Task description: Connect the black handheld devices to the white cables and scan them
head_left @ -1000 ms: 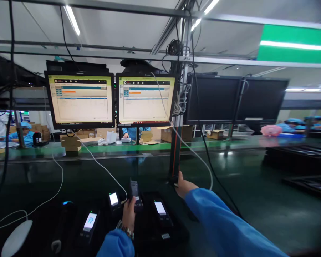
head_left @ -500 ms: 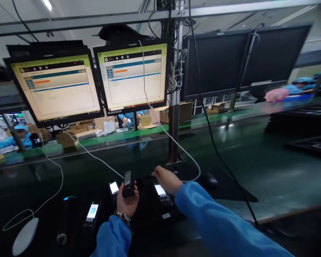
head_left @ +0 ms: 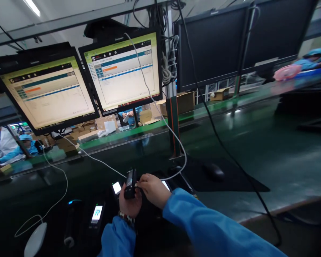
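My left hand [head_left: 131,206], with a beaded bracelet at the wrist, is wrapped round a small black handheld device [head_left: 129,182] held tilted above the dark work surface. The fingers of my right hand [head_left: 153,189] are pinched together at the device's right side. A tiny pale bit shows at those fingertips, too small to name. Behind my left hand a device with a lit white screen [head_left: 117,187] lies on the surface. Another device with a blue logo on its screen [head_left: 97,214] lies to the left. My right hand partly hides a third lit screen [head_left: 166,185].
A white mouse [head_left: 35,240] and a dark handheld scanner [head_left: 70,223] lie at left. On the right, a black mouse [head_left: 214,172] sits on a mouse pad [head_left: 240,180]. Two lit monitors [head_left: 123,76] hang ahead, with cables dangling. Co-workers in blue [head_left: 26,142] are beyond.
My right hand has moved left and down from above the right-hand device to the side of the one in my left hand. The camera view has tilted slightly.
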The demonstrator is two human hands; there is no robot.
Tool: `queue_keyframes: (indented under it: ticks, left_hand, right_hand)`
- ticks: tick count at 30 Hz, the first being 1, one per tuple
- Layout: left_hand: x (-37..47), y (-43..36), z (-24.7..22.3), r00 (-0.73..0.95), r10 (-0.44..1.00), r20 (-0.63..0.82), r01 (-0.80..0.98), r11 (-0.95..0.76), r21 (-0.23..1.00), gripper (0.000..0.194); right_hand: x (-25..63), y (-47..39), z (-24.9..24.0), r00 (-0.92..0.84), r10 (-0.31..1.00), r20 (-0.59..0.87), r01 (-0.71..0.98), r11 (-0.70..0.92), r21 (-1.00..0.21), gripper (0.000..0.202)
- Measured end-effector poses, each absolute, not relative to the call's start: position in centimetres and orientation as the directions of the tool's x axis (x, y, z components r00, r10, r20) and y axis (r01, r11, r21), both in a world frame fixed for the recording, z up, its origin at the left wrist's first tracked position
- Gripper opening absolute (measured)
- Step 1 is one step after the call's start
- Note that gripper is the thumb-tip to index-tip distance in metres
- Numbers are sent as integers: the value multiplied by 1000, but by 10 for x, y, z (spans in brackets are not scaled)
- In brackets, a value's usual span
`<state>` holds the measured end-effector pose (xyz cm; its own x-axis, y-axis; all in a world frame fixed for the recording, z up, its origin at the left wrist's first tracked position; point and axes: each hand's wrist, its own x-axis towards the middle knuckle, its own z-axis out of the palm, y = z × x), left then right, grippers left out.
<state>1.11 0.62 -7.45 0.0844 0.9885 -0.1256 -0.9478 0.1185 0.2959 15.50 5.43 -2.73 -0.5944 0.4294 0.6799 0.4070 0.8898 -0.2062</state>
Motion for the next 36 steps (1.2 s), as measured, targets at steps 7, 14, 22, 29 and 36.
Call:
queue_keyframes:
  ticks: [7, 14, 22, 29, 36]
  left_hand:
    - [8, 10, -84, 137, 982, -127, -918, 174, 357, 51]
    - [16, 11, -75, 96, 976, -195, -917, 163, 363, 49]
    - [26, 6, -65, 105, 943, -317, -858, 247, 450, 49]
    - [34, 21, -88, -185, 942, -280, -566, 130, 814, 36]
    - [36, 41, -105, -582, 813, 30, 166, 83, 983, 45]
  right_hand:
    - [159, 47, -24, -701, 296, 648, 484, 866, 127, 5]
    - [167, 62, -29, -772, 302, 560, 427, 898, 105, 10]
    - [175, 68, -25, -866, 313, 389, 361, 931, 56, 17]
    - [177, 87, -36, -844, 504, 181, 508, 861, -28, 22]
    - [154, 105, -60, -779, 616, 115, 623, 781, 32, 28]
